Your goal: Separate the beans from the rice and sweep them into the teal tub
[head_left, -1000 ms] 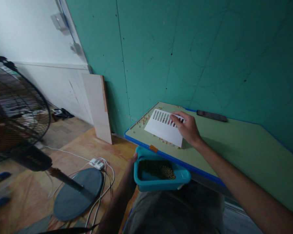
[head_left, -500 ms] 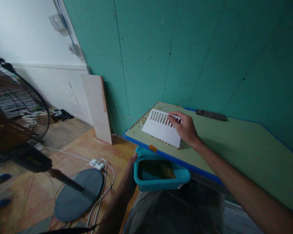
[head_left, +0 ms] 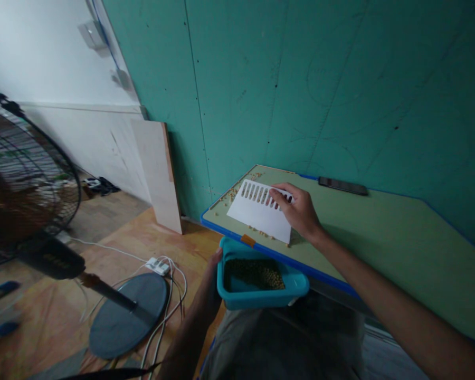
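My right hand (head_left: 296,206) grips the slotted upper right part of a white card (head_left: 260,215), which lies low over the green tabletop (head_left: 364,227). Small pale beans (head_left: 261,232) are scattered along the card's lower edge, and more lie at the table's left corner. Closed round the left end of a teal basin (head_left: 257,302), my left hand (head_left: 214,274) holds it below the table's blue edge. Dark green and pale beans are inside the basin. Most of the left hand's fingers are hidden behind its wall.
A black phone-like object (head_left: 342,186) rests at the table's back edge by the green wall. To the left stands a fan with a round base (head_left: 129,316), near white cables and a power strip (head_left: 157,266). A pale board (head_left: 158,174) leans against the wall.
The white card and my right hand have shifted slightly toward the table's front edge, and beans now show along the card's lower edge nearer the basin. My left hand and basin are nearly unmoved.
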Motion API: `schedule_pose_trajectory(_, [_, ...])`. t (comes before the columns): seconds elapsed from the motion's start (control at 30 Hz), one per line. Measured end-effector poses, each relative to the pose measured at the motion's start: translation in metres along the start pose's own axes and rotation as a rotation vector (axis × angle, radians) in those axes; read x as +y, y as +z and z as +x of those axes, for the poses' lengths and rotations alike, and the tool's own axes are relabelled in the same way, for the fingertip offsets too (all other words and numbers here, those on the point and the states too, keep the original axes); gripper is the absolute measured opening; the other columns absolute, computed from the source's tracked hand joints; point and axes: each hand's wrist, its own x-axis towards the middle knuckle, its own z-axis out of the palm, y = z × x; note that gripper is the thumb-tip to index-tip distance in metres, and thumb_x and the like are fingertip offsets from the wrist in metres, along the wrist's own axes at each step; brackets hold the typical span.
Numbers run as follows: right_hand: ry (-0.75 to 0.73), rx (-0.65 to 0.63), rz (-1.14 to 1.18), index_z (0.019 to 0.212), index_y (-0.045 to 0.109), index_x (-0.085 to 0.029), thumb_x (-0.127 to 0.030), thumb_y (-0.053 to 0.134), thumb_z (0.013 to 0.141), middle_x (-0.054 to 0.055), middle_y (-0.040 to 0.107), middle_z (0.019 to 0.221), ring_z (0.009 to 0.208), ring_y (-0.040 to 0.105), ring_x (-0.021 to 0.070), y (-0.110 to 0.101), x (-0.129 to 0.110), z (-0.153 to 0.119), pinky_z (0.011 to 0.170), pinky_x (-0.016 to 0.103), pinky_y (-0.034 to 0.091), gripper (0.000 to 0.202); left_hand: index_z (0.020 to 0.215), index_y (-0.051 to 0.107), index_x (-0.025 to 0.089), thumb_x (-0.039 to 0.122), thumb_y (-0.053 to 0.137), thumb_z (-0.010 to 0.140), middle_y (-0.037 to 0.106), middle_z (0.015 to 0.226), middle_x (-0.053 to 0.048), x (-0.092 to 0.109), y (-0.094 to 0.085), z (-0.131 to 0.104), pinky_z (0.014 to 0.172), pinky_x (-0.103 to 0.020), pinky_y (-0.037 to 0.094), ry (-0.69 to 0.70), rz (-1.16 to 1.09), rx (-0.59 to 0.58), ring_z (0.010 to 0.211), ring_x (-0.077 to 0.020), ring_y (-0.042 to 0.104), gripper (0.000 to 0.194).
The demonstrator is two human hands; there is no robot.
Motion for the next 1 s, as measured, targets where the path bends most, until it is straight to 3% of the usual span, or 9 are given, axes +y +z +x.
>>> schedule_pose_trajectory(0.27, [0.003, 0.001, 0.044, 0.101, 0.074, -0.019, -0.048, 0.066, 0.090, 0.005, 0.075, 0.086, 0.074, 0.068, 0.0190, 0.0006, -0.0038, -0.0025, 0.068, 0.032, 0.051, 0.032, 0.125, 0.072, 0.017, 0.048, 0.061, 0.094, 0.083, 0.106, -0.006, 0.0026, 0.0028, -0.0039, 0.112, -0.041, 0.043, 0.038, 0.019, -0.021, 0.115, -0.0295, 0.071, 0.045])
schedule_pose_trajectory(0.43, [0.013, -0.002, 0.055, 0.101, 0.074, -0.020, -0.050, 0.066, 0.090, 0.005, 0.075, 0.084, 0.073, 0.068, 0.0191, 0.0016, -0.0054, -0.0038, 0.068, 0.033, 0.052, 0.033, 0.118, 0.076, 0.017, 0.048, 0.063, 0.094, 0.083, 0.109, -0.005, 0.0014, 0.0005, -0.0030, 0.114, -0.039, 0.041, 0.047, 0.010, 0.000, 0.118, -0.0292, 0.070, 0.041])
schedule_pose_trajectory(0.8, [0.019, -0.009, 0.044, 0.100, 0.074, -0.020, -0.050, 0.066, 0.090, 0.005, 0.075, 0.084, 0.073, 0.068, 0.0192, 0.0017, -0.0033, -0.0034, 0.066, 0.032, 0.052, 0.032, 0.121, 0.074, 0.018, 0.048, 0.065, 0.092, 0.082, 0.110, -0.005, -0.0004, -0.0014, -0.0007, 0.114, -0.041, 0.042, 0.020, -0.039, -0.016, 0.119, -0.0304, 0.069, 0.042])
schedule_pose_trajectory(1.0, [0.024, -0.019, 0.045, 0.098, 0.074, -0.020, -0.048, 0.067, 0.090, 0.004, 0.075, 0.083, 0.072, 0.068, 0.0185, 0.0027, -0.0025, -0.0045, 0.066, 0.032, 0.051, 0.030, 0.110, 0.077, 0.018, 0.048, 0.069, 0.090, 0.084, 0.102, -0.003, -0.0007, -0.0027, -0.0021, 0.113, -0.038, 0.042, 0.082, 0.004, 0.036, 0.117, -0.0293, 0.070, 0.037])
